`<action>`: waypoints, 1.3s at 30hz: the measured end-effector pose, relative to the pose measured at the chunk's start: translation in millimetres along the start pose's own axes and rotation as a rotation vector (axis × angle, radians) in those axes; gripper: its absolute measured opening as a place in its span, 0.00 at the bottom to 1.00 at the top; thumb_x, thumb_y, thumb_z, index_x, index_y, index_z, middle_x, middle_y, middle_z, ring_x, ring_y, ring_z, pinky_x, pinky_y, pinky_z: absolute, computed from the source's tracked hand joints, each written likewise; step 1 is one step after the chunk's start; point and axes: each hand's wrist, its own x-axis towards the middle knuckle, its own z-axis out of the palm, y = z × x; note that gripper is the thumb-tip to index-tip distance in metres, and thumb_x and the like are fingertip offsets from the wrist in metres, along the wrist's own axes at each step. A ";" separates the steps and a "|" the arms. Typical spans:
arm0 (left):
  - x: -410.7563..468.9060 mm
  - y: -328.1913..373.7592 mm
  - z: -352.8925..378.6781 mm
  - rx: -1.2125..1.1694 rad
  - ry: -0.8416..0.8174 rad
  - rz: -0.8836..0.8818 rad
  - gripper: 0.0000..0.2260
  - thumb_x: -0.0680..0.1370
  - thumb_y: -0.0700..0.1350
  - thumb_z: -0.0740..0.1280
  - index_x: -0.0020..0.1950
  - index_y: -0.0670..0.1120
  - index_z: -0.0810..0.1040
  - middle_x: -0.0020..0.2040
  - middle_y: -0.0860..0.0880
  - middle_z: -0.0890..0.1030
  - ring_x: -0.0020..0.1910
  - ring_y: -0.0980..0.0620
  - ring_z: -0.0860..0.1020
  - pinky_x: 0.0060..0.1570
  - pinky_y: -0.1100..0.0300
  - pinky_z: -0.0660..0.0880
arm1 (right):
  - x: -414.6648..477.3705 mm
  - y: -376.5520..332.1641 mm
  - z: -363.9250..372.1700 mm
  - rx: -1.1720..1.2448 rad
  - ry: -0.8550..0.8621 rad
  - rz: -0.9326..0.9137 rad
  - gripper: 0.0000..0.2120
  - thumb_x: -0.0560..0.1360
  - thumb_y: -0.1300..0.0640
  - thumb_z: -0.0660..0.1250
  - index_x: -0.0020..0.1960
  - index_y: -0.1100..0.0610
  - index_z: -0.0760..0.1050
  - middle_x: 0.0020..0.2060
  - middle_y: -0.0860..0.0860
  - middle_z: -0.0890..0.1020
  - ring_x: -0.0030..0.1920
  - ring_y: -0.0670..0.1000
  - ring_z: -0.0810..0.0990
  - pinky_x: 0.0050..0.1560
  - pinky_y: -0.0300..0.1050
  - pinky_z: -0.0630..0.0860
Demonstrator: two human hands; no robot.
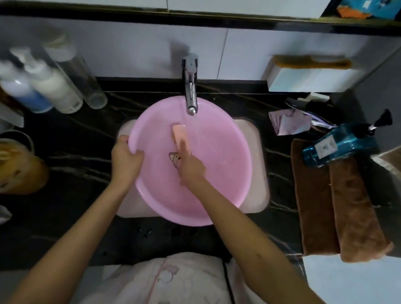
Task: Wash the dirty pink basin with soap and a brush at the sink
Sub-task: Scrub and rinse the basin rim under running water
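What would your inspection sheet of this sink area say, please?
Surface: black veined counter, pale sink set in it.
Job's things: pink basin on the sink under the tap, water running; peach brush inside it.
Clutter: pump bottles at left; blue bottle lying on brown towels at right.
Hands: left hand grips the basin's rim; right hand holds the brush.
Cables: black cable over the person's clothing.
Surroundings: white wall, white box on it.

Both bare forearms reach toward 12 o'clock. The left hand grips the basin rim at its 9 o'clock — fingers curled. The right hand, blurred, seemingly holds the brush.
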 end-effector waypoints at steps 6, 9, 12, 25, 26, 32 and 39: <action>2.5 2.9 4.8 0.009 0.028 -0.036 0.10 0.72 0.31 0.61 0.52 0.40 0.72 0.41 0.48 0.75 0.36 0.54 0.74 0.31 0.69 0.69 | -29.8 14.5 6.8 -0.070 -0.084 0.187 0.27 0.80 0.63 0.53 0.75 0.66 0.48 0.67 0.65 0.69 0.65 0.63 0.71 0.59 0.52 0.70; 4.9 2.2 5.1 0.027 0.022 -0.035 0.12 0.71 0.32 0.62 0.53 0.40 0.73 0.45 0.45 0.76 0.42 0.48 0.76 0.36 0.61 0.73 | -29.7 -8.0 18.5 -0.021 -0.142 0.078 0.32 0.78 0.65 0.52 0.76 0.63 0.39 0.64 0.65 0.72 0.61 0.62 0.74 0.57 0.51 0.70; 5.5 3.7 3.5 0.045 -0.001 -0.016 0.13 0.72 0.33 0.62 0.55 0.41 0.73 0.45 0.47 0.76 0.42 0.50 0.76 0.35 0.63 0.72 | -4.5 -16.8 0.6 -0.136 -0.096 -0.004 0.35 0.78 0.63 0.53 0.77 0.53 0.37 0.64 0.63 0.71 0.60 0.63 0.74 0.59 0.56 0.70; 8.1 10.5 3.0 0.091 -0.013 0.003 0.13 0.71 0.33 0.63 0.55 0.40 0.73 0.46 0.46 0.77 0.44 0.47 0.76 0.43 0.56 0.75 | -0.7 -28.3 -9.8 -0.258 -0.130 -0.066 0.32 0.79 0.63 0.52 0.77 0.56 0.39 0.67 0.63 0.69 0.62 0.62 0.73 0.59 0.54 0.69; 8.1 10.3 3.4 0.091 -0.020 0.004 0.13 0.71 0.33 0.63 0.55 0.42 0.73 0.46 0.46 0.77 0.44 0.47 0.77 0.43 0.56 0.76 | 3.8 -18.2 -15.5 -0.286 -0.094 0.000 0.32 0.79 0.62 0.53 0.77 0.57 0.38 0.67 0.62 0.69 0.62 0.61 0.73 0.59 0.53 0.70; 9.7 13.5 5.8 0.112 0.013 0.007 0.14 0.71 0.32 0.63 0.56 0.39 0.73 0.46 0.46 0.76 0.45 0.47 0.76 0.42 0.56 0.75 | -44.4 -14.5 -3.6 -0.368 -0.300 -0.049 0.25 0.79 0.63 0.53 0.74 0.67 0.52 0.64 0.64 0.71 0.62 0.62 0.74 0.54 0.50 0.71; 5.9 9.7 3.4 0.140 -0.008 -0.028 0.12 0.72 0.32 0.63 0.54 0.39 0.73 0.44 0.47 0.75 0.42 0.49 0.75 0.37 0.61 0.71 | 3.1 -9.8 -20.8 -0.385 -0.192 -0.070 0.35 0.79 0.61 0.55 0.77 0.54 0.37 0.65 0.62 0.72 0.62 0.61 0.74 0.56 0.52 0.69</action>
